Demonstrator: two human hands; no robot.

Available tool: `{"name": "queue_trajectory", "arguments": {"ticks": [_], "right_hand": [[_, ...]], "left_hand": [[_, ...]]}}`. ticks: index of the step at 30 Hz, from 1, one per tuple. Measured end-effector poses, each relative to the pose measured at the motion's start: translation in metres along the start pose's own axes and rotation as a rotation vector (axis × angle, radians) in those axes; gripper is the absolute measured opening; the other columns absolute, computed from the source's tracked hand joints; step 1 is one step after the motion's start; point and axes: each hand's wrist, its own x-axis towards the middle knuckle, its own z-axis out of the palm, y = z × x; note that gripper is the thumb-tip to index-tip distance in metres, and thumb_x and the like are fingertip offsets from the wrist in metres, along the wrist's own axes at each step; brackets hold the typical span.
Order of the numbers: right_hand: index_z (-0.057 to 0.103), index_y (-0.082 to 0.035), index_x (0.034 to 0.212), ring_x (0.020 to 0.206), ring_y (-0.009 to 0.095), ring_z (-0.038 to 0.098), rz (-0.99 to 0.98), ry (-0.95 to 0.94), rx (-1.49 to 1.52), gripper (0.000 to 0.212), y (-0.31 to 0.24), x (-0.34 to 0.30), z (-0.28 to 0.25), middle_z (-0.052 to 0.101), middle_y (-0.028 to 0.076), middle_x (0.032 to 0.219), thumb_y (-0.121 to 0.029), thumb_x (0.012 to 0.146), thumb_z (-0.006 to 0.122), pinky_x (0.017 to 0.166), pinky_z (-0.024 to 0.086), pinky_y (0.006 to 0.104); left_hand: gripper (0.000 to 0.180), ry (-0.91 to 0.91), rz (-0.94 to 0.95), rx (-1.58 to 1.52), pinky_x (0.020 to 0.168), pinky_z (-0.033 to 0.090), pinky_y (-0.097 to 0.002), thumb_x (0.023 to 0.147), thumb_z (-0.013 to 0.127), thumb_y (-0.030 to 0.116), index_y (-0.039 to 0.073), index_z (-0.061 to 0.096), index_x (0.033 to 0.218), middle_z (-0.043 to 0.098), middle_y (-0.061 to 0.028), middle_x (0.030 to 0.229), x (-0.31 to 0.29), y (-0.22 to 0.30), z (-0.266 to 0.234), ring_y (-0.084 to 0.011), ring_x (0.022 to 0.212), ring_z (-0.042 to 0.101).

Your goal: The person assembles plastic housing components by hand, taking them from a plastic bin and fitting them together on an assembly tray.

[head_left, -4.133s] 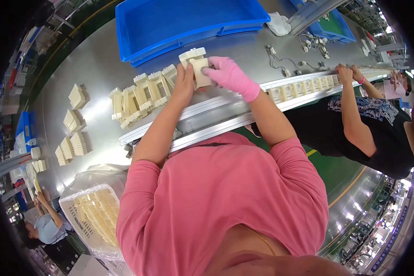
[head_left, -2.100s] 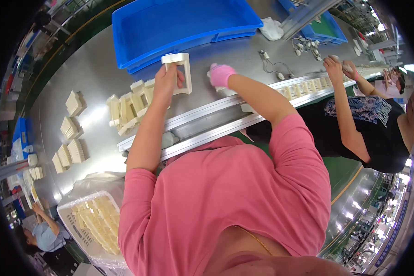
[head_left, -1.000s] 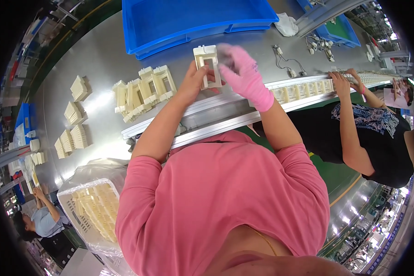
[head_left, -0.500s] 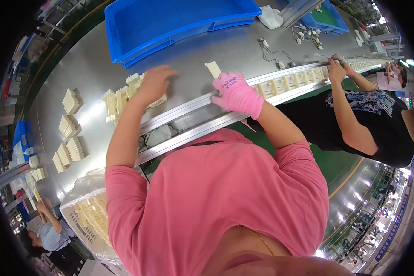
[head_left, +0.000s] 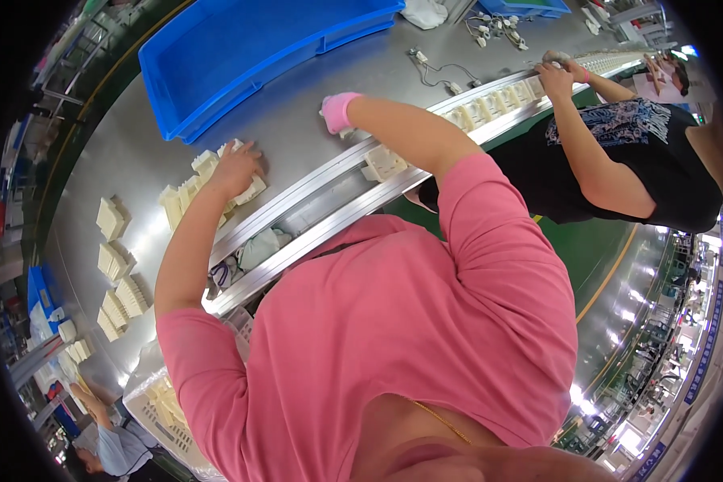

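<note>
My bare left hand [head_left: 238,172] rests on a cluster of cream plastic parts [head_left: 183,194] on the metal table, its fingers spread over the right end of the cluster. My right hand [head_left: 340,113], in a pink glove, is farther out over the table, beyond the metal rails. Its fingers are turned away and mostly hidden; a small pale bit shows under it, too little to name. Between the rails, just below my right forearm, sits a cream ribbed part [head_left: 384,164]. A row of similar cream parts [head_left: 490,106] runs along the rail track to the right.
A large blue bin [head_left: 253,84] stands at the back. Cream stacks [head_left: 112,259] lie on the left, above a lined crate [head_left: 165,402] of parts. Wired connectors [head_left: 434,71] lie at the back right. A co-worker's hands [head_left: 560,76] are at the track.
My right hand has moved left and away from the rails; the cream part it held no longer shows in it. My left hand has come down onto the cluster. The view has shifted.
</note>
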Motion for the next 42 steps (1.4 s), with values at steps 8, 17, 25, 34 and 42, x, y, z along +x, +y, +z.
{"name": "queue_trajectory", "arguments": {"ticks": [8,17,25,34,42], "right_hand": [[0.058,-0.003,0.086,0.07,0.027,0.059,-0.192,0.418,0.148,0.022,0.006,-0.003,-0.004,0.061,0.013,0.081,-0.021,0.074,0.054,0.06,0.047,0.0383],[0.054,-0.003,0.082,0.048,0.008,0.049,-0.229,0.293,1.202,0.02,-0.044,-0.118,-0.051,0.053,0.002,0.061,-0.022,0.079,0.055,0.044,0.038,0.0224],[0.042,-0.002,0.111,0.051,0.017,0.053,-0.385,1.21,0.795,0.036,-0.085,-0.112,-0.013,0.054,0.007,0.062,-0.012,0.079,0.054,0.048,0.042,0.0278],[0.039,-0.003,0.117,0.053,0.014,0.052,-0.4,1.018,0.771,0.043,-0.081,-0.125,-0.027,0.055,0.007,0.068,-0.009,0.077,0.055,0.05,0.041,0.0242],[0.046,-0.005,0.116,0.085,0.022,0.054,-0.454,1.166,0.827,0.046,-0.072,-0.147,-0.038,0.051,0.014,0.104,-0.009,0.071,0.056,0.072,0.044,0.0314]], "left_hand": [[0.03,0.621,-0.268,-0.609,0.081,0.04,-0.0384,0.077,0.044,0.006,0.008,0.047,0.107,0.056,-0.0153,0.093,-0.017,0.019,-0.045,-0.0318,0.092,0.052],[0.031,0.698,-0.362,-1.854,0.064,0.047,-0.0306,0.089,0.04,0.031,0.009,0.039,0.112,0.053,-0.007,0.098,0.003,0.08,-0.046,-0.0175,0.084,0.055],[0.033,0.915,-0.014,-1.845,0.064,0.045,-0.0231,0.093,0.029,0.034,0.011,0.035,0.116,0.049,-0.005,0.1,-0.001,0.103,-0.044,-0.0123,0.086,0.053],[0.039,0.856,0.121,-2.006,0.074,0.044,-0.0258,0.092,0.033,0.037,0.011,0.033,0.121,0.048,-0.0031,0.101,-0.001,0.095,-0.045,-0.0121,0.088,0.051],[0.038,0.601,0.102,-2.158,0.048,0.051,-0.032,0.086,0.048,0.026,0.003,0.035,0.114,0.055,-0.0158,0.087,-0.012,0.1,-0.05,-0.0222,0.069,0.06]]}}
